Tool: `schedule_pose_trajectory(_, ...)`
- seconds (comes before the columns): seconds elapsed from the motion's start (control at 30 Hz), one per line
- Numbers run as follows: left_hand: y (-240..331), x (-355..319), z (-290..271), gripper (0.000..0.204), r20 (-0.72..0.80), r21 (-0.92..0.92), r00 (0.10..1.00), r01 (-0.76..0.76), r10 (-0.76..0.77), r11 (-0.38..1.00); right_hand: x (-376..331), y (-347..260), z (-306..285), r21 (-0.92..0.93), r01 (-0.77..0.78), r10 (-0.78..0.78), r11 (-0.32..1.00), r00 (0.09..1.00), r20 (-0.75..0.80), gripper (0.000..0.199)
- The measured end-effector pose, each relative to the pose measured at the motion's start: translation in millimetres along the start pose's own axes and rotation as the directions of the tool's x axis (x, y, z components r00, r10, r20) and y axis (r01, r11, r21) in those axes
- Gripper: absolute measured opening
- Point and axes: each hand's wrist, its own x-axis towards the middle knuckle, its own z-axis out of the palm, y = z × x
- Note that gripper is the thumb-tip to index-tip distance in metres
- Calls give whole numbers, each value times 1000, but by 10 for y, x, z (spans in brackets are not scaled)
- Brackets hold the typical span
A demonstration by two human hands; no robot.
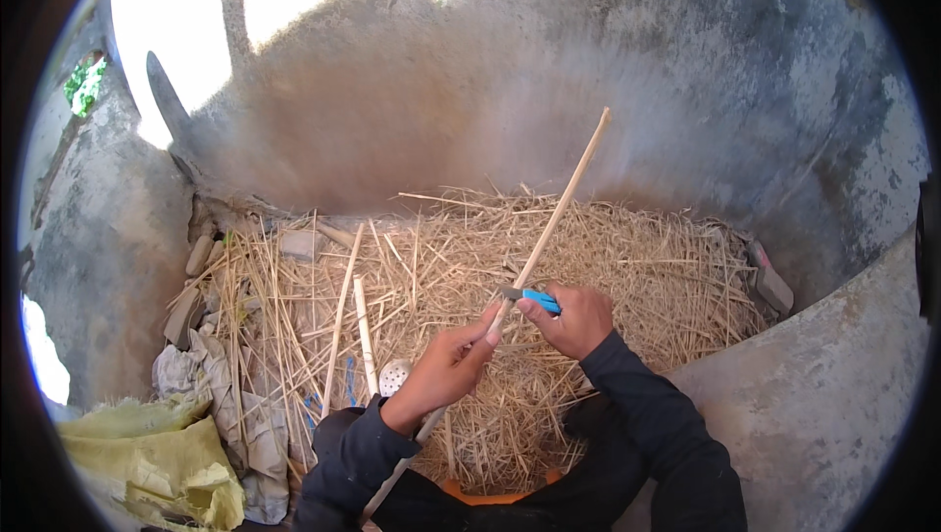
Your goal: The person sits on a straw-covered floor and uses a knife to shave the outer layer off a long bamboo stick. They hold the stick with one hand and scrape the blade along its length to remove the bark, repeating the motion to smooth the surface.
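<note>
Pale stick (552, 217): held out ahead of the person, above the straw; its long axis runs slantwise from the lower left, beside the left forearm, to a free tip at the upper right, over the foot of the wall.
Blade on stick: the dark blade of the blue-handled knife (542, 301) lies crosswise over the stick, just beyond the left fingertips toward the free tip; it seems to touch, though the contact is too small to be sure of.
Left hand (446, 361): fingers and thumb clamped round the stick, just below the blade; this is the hand nearer the stick, which passes through its grip.
Right hand (578, 319): fingers wrapped round the knife handle, just right of the stick; the handle points right and slightly down, away from the stick's axis.
Longer reach: most of the bare length stretches beyond both hands; the lower part passes by the left sleeve to the bottom edge.
Straw heap (647, 267): spread beneath and beyond the hands.
Other sticks: two thicker pale lengths (343, 316) lie left of the left hand, near a white perforated object (395, 375).
Left edge: a yellow-green sack (157, 459) lies beside crumpled grey cloth (263, 444).
Concrete wall (549, 62): curves behind the straw.
</note>
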Motion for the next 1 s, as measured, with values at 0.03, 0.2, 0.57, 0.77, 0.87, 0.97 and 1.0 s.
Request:
schedule_pose_trajectory(0.03,13,-9,-8,43,12,13,1000,6,-6,1000,5,3,5,-40,13,-14,999,1000,-9,65)
schedule_pose_trajectory(0.2,-101,-18,-15,40,-78,330,972,-185,223,925,9,52,95,-151,134,-146,979,986,-75,70)
schedule_pose_trajectory(0.57,-52,-137,29,40,-99,391,961,-201,258,898,151,203,102,-246,212,-260,946,948,-184,70)
schedule_pose_trajectory(0.77,-36,-203,41,40,-88,418,966,-185,242,890,265,330,121,-268,42,-105,963,969,-225,73)
schedule_pose_trajectory(0.87,-40,-315,118,40,-60,388,958,-236,280,891,359,618,29,-311,-67,-28,948,956,-291,75)
schedule_pose_trajectory(0.97,-143,-431,68,40,-77,415,953,-237,293,878,188,440,127,-277,67,-130,959,967,-217,76)
schedule_pose_trajectory(1.0,-152,-469,57,41,-77,436,951,-237,299,868,111,337,187,-236,139,-181,962,970,-165,76)
